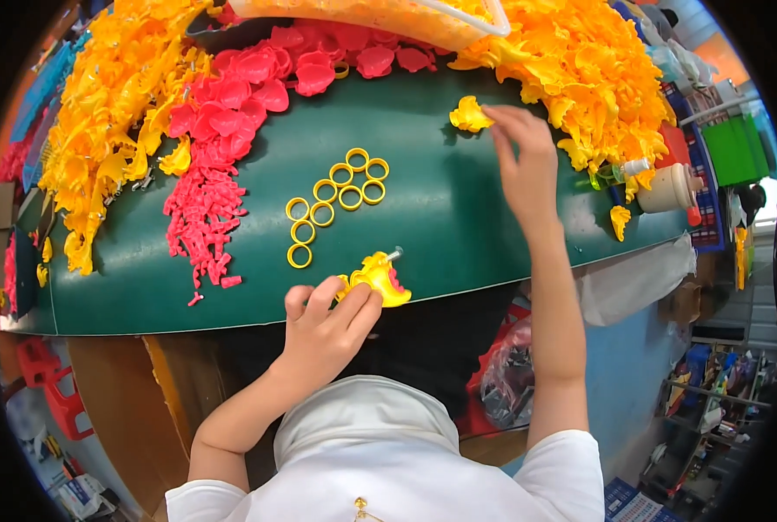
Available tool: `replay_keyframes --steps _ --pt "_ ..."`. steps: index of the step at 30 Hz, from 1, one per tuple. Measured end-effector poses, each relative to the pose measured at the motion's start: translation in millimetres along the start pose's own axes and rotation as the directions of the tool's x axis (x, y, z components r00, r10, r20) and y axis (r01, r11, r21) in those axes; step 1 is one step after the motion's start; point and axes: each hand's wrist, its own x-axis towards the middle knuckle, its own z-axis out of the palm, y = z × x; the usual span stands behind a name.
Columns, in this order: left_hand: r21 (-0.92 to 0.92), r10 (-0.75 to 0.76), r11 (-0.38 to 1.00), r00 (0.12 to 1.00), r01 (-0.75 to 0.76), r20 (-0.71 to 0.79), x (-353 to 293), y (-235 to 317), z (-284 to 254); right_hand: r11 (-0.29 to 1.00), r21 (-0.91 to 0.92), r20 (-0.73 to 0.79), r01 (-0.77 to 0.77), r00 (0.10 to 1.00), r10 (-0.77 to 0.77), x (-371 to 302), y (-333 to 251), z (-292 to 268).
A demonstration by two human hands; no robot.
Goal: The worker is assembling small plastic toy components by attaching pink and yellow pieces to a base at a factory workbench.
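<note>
just below the yellow rings (350,209), the left hand (329,326) is pinching a yellow-and-pink piece (386,285) at its left side, and a small pin (394,254) is projecting from it. above and to the right of the rings, the right hand (528,152) is touching a loose yellow piece (469,114) at its edge; i cannot tell whether that grip is actually holding it. pinching lightly, clear of the pin, is probably working best.

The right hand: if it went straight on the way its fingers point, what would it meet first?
The right hand would first meet the curved yellow piece right at its fingertips; it may already touch it. Beyond seems to lie bare green tabletop, though height is hard to judge.
</note>
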Motion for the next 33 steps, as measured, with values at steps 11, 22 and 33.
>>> replay_keyframes --steps 11,22,33 --pt "-0.129 -0.074 0.989 0.996 0.066 -0.057 -4 0 17 0.918 -0.396 0.213 -0.032 0.969 0.125 96 -5 116" --pt "-0.06 -0.139 0.989 0.985 0.133 -0.107 -14 -7 11 0.847 0.394 0.349 -0.357 0.911 0.221 23 -64 53" --pt "-0.277 0.009 0.961 0.999 -0.022 -0.046 -8 -15 10 0.926 0.375 0.222 -0.048 0.974 -0.04 -80 -123 36"
